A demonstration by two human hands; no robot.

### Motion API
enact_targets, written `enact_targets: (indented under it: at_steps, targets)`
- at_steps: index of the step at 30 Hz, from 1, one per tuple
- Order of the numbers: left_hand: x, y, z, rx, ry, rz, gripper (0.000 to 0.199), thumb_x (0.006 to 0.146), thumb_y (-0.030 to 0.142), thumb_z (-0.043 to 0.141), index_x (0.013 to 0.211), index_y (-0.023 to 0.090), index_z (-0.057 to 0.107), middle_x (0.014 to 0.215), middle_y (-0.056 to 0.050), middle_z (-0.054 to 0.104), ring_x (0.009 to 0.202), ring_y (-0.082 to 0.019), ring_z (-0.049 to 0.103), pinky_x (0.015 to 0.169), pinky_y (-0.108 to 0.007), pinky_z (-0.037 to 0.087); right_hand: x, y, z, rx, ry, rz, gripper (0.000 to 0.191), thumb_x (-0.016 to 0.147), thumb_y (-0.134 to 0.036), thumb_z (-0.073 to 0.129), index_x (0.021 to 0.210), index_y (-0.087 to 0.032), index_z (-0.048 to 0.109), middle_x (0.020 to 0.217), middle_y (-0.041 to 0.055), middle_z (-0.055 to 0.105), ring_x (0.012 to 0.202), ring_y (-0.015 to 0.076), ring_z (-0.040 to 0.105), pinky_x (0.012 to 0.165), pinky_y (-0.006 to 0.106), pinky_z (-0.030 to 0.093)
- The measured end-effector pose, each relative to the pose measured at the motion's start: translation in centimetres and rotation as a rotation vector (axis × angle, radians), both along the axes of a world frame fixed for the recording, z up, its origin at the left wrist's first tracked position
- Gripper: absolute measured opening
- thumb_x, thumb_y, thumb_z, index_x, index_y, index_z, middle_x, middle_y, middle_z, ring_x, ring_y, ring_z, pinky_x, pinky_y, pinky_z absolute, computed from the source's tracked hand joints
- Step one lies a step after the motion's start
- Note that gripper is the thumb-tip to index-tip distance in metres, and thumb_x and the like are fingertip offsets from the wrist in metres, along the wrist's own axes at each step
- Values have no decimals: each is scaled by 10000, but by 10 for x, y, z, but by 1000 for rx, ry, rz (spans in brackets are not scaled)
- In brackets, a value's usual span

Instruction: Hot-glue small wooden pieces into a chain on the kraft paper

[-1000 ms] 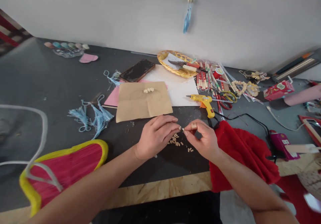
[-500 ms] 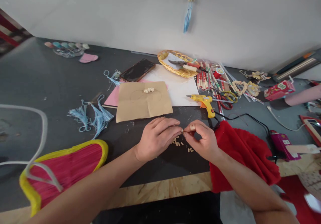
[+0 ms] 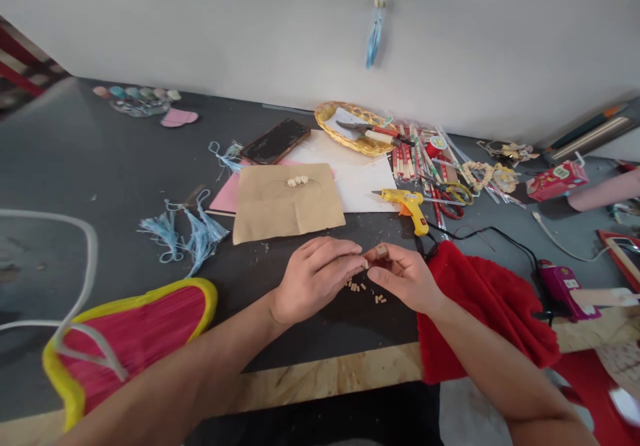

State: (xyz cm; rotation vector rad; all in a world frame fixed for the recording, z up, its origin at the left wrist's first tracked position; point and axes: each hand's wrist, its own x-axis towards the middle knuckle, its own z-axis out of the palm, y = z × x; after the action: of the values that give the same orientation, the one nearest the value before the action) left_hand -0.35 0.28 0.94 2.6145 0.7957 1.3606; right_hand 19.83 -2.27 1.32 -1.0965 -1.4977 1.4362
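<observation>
Left hand (image 3: 317, 279): fingers curved and bunched above the dark tabletop (image 3: 280, 339), pinching a small pale piece (image 3: 366, 265) at the tips; the thumb is mostly hidden.
Right hand (image 3: 407, 278): thumb and index finger parted, facing the left fingertips; whether the index finger touches the piece, I cannot tell.
Piece in hand: juts from the left fingertips, between the two hands.
Loose pale pieces (image 3: 355, 287): scattered on the tabletop below the hands, partly hidden by the left hand.
Kraft paper (image 3: 270, 216): flat beyond the hands, bearing a faint curved line and a short row of cream clusters (image 3: 298, 181).
Glue gun (image 3: 411, 207): yellow, lying beyond the right hand, nozzle over white paper (image 3: 360, 189).
Red cloth (image 3: 483, 313): rumpled beside the right forearm, hanging over the table's front edge.
Blue tassels (image 3: 200, 239): left of the kraft paper.
Wicker basket (image 3: 325, 128): near the wall, pruning shears (image 3: 377, 133) lying across it.
</observation>
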Motion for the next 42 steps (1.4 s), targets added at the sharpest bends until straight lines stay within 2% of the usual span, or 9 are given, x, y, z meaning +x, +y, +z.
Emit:
enact_targets:
  at_steps: [6,13,17,20,24,26,28,31,42]
  targets:
    - [-1,-1,2,18,5,-43,123,876,150,599,988,182,636,944,-75,705,828,-169,681,727,-297,546,-1,0,2,-11,41,5,184,825,-349,694,899,-180,687,827,18,677,723,109,618,672,221,522]
    - [0,-2,5,15,7,-55,119,883,154,594,991,191,628,929,-58,716,816,-164,691,728,-289,550,-1,0,3,-2,36,18,185,834,-352,682,873,-171,679,778,11,655,669,99,591,615,210,502]
    - [0,-2,2,-17,23,-42,177,881,161,595,1049,210,615,992,-63,710,868,-170,687,770,-304,554,0,-1,3,105,-53,-20,149,859,-329,647,873,-181,661,786,18,648,675,108,597,615,222,504]
    - [2,-3,3,-251,-86,-35,188,876,176,604,1063,191,623,1009,-89,696,916,-183,674,801,-313,560,2,-1,3,344,-195,-96,93,870,-280,622,889,-196,655,814,35,652,701,128,607,630,246,517]
    - [5,-4,8,-850,-246,-159,144,899,262,570,963,170,659,918,-73,673,709,-132,640,587,-233,546,5,1,4,678,-328,-112,108,851,-189,620,949,-213,658,854,47,666,662,124,604,626,260,536]
    - [6,-5,11,-1082,-291,-265,179,896,300,568,943,158,667,911,-67,654,602,-96,581,498,-205,504,6,2,3,751,-347,-100,150,848,-161,620,981,-221,656,867,50,669,663,122,610,623,255,541]
    - [6,-5,13,-1223,-335,-339,195,883,318,585,912,148,676,919,-67,634,573,-78,542,487,-201,490,5,2,2,780,-346,-91,182,842,-141,625,1002,-223,656,873,55,672,703,132,631,634,251,549]
    - [7,-5,13,-1300,-391,-368,205,870,328,605,851,140,683,929,-71,624,582,-73,524,522,-216,503,4,2,1,797,-333,-79,201,842,-132,621,1018,-222,659,866,59,675,749,145,655,652,252,561]
    - [7,-3,11,-1281,-407,-359,195,854,325,630,805,146,689,943,-82,660,643,-99,580,576,-231,527,2,1,0,761,-337,-52,179,854,-152,604,1011,-218,657,861,59,676,679,127,633,610,241,556]
